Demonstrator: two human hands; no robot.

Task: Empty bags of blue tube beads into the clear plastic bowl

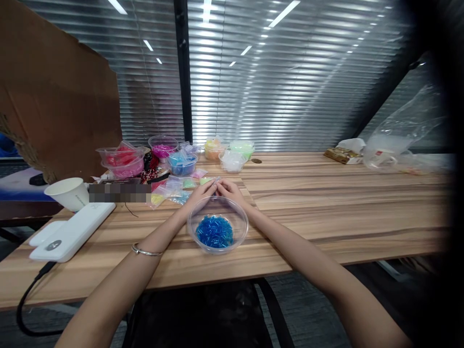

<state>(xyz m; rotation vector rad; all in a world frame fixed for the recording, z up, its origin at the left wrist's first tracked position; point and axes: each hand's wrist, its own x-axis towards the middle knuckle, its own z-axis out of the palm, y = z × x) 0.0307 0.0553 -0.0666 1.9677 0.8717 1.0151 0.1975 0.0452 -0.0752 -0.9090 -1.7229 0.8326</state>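
My left hand (203,192) and my right hand (231,190) meet just beyond a clear plastic bowl (242,212). The fingers of both are closed together at the tips. A small pale sliver shows between them, too small to name. In the bowl lies a heap of short, shiny blue stick-like pieces (214,232). My forearms rest on either side of the bowl, and a silver bangle (147,252) is on the left one. Small zip bags (177,189) with coloured contents lie just left of my left hand.
Several clear tubs stand at the back, among them a pink-red one (123,164), a blue one (182,164) and a white one (232,162). A paper cup (68,193) and white power bank (74,232) are at left. A tissue pack (342,154) and plastic bag (384,150) sit far right.
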